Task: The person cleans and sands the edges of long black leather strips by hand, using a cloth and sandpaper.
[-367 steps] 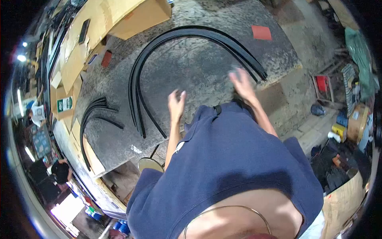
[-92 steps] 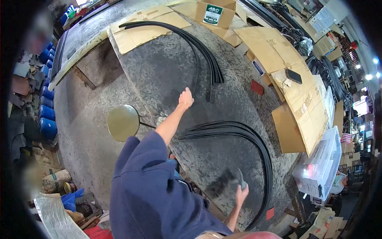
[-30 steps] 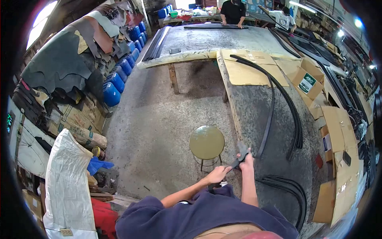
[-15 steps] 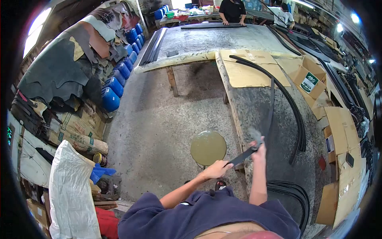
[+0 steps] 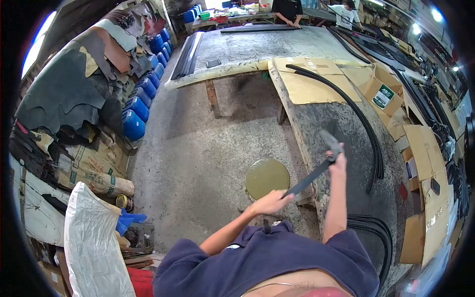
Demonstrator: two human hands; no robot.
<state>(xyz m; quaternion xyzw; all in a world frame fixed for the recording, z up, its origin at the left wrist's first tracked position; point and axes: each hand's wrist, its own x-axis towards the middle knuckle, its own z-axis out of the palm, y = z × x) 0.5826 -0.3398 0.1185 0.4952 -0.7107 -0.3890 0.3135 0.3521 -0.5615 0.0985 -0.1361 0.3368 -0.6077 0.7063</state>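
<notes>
One black strip (image 5: 310, 180) runs from your gripping left hand (image 5: 273, 202) to your right hand (image 5: 339, 161), which clutches a grey cloth (image 5: 330, 142) against it

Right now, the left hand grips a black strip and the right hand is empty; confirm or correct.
The right hand is not empty: the head view shows it closed around a greyish item at the black strip. The left hand does grip the strip.

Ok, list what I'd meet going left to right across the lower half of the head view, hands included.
White sheet → left hand → stretch of black strip between the hands → right hand → nearer bundle of curved strips → phone on cardboard.
</notes>
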